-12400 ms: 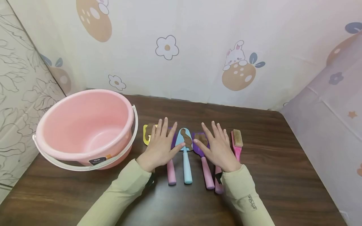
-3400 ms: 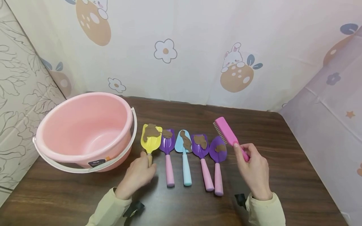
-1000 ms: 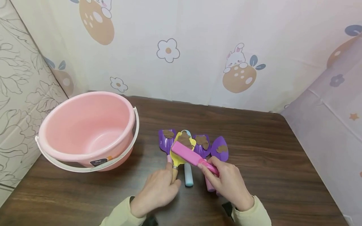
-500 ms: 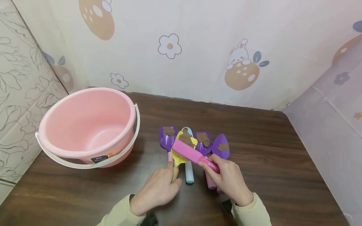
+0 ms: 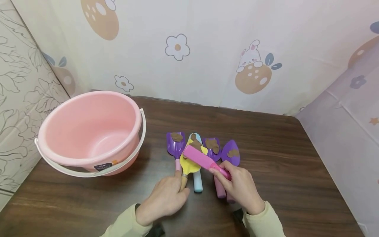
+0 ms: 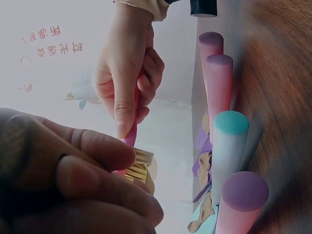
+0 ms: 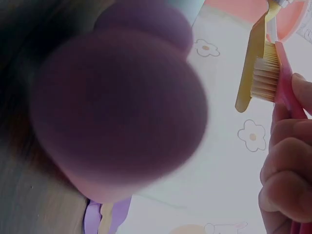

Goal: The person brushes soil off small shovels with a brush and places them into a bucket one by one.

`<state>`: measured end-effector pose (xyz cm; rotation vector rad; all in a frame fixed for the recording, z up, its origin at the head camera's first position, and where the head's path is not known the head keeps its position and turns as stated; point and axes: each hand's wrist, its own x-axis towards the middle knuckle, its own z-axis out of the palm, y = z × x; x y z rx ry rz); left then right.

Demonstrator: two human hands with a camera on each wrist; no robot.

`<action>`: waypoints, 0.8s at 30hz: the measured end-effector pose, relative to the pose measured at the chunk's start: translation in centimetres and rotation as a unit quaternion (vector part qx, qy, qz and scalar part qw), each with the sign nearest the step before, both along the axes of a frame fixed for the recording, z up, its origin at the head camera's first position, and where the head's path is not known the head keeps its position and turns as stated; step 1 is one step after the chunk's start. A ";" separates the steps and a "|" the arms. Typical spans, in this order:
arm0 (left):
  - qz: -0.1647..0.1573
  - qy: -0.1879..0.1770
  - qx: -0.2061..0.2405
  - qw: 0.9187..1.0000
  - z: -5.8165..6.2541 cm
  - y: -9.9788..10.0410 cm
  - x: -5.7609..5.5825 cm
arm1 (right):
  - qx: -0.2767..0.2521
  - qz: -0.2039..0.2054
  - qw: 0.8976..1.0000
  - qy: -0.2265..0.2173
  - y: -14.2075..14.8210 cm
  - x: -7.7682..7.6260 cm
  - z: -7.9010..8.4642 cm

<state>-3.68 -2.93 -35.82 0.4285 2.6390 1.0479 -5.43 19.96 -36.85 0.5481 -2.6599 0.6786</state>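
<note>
My left hand (image 5: 164, 199) grips the wooden handle of a small yellow shovel (image 5: 186, 164), held over the light blue shovel (image 5: 197, 181). A brown clay-like lump (image 5: 195, 144) covers part of its blade. With thumb and curled fingers, my right hand (image 5: 241, 189) holds a pink brush (image 5: 201, 158) slantwise across that blade. In the right wrist view the pale bristles (image 7: 267, 78) meet the yellow blade (image 7: 249, 68). Purple shovels with pink handles lie on both sides: one (image 5: 174, 148) left, one (image 5: 211, 154) just right, and a pointed one (image 5: 226, 153) farther right, all bearing brown patches.
A large pink bucket (image 5: 88, 128) with a white handle (image 5: 144, 131) stands on the left of the dark wooden table (image 5: 266, 141). A patterned curtain (image 5: 207, 72) hangs behind the table and along its right side.
Both hands lay spread above the tools at first. The right took the brush, the left the yellow shovel, bringing it rightward over the blue one. Lately the brush has shifted slightly along the blade.
</note>
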 end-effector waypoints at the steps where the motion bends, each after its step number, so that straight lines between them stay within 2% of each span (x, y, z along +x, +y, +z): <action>1: 0.000 0.000 0.001 1.000 0.0 0.0 0.0 | 0.000 -0.001 1.000 0.000 0.0 0.0 0.0; 11: 0.004 -0.006 0.007 1.000 0.0 -0.1 0.0 | 0.004 -0.011 1.000 0.028 0.4 -0.4 -0.2; 24: 0.002 -0.024 0.013 1.000 0.2 -0.3 0.0 | 0.010 -0.031 0.999 0.033 0.7 -0.8 0.0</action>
